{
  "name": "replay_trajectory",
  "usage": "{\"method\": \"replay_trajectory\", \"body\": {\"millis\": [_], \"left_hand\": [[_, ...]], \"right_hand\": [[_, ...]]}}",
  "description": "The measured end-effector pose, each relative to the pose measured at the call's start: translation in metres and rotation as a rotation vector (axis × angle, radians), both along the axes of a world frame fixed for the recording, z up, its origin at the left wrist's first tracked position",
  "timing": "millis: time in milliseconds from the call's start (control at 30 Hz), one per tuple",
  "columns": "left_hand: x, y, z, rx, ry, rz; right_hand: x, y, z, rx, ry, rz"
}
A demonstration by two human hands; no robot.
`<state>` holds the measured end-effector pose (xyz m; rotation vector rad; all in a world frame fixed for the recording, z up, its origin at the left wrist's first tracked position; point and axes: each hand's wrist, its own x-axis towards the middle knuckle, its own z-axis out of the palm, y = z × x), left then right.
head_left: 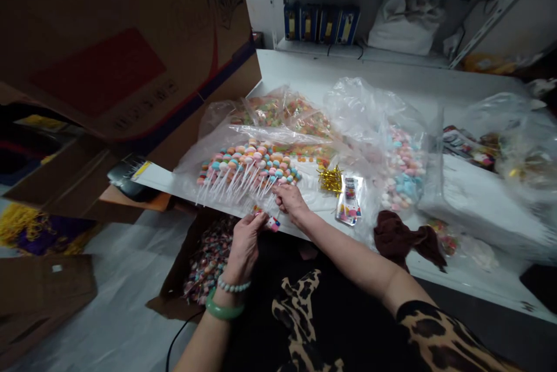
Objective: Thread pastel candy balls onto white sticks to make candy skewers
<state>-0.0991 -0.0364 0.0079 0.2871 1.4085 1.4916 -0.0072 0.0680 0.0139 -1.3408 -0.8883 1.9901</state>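
Note:
My left hand (pixel 243 247), wearing a green bangle and a pale bead bracelet, pinches a small pink-and-white tag (pixel 273 223) on a thin stick. My right hand (pixel 290 201) reaches in from the right, its fingertips closed on a white stick at the lower edge of a bunch of pastel candy balls on white sticks (pixel 246 168). That bunch lies on clear plastic on a white table (pixel 174 181). Below my hands, an open cardboard box (pixel 209 259) holds many more candy sticks, partly hidden by my left forearm.
A clear bag of pastel candies (pixel 402 172) and a packaged card (pixel 348 201) with gold tinsel (pixel 329 179) lie to the right. A brown cloth (pixel 402 238) sits at the table's front edge. Large cardboard flaps (pixel 108 53) overhang the left; shelves with blue boxes (pixel 322 24) stand behind.

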Motion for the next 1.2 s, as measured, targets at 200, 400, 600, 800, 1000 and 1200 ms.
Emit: {"method": "replay_trajectory", "body": {"millis": [200,400,600,800,1000,1200], "left_hand": [[-0.009,-0.007,-0.004,0.037,-0.078,0.046],[-0.009,-0.005,-0.001,0.035,-0.079,-0.018],[0.003,0.006,0.009,0.02,-0.143,-0.069],[0.014,0.035,0.029,0.266,-0.154,-0.167],[0.029,0.049,0.019,0.28,-0.084,-0.263],[0.049,0.045,0.001,0.24,-0.046,-0.25]], "right_hand": [[-0.026,0.015,0.004,-0.088,-0.043,-0.063],[0.032,-0.007,-0.008,0.098,-0.094,-0.045],[0.109,-0.043,-0.018,0.329,-0.179,0.138],[0.141,-0.074,-0.016,0.293,-0.168,0.195],[0.142,-0.081,-0.015,0.26,-0.203,0.21],[0.122,-0.076,-0.017,0.299,-0.215,0.192]]}}
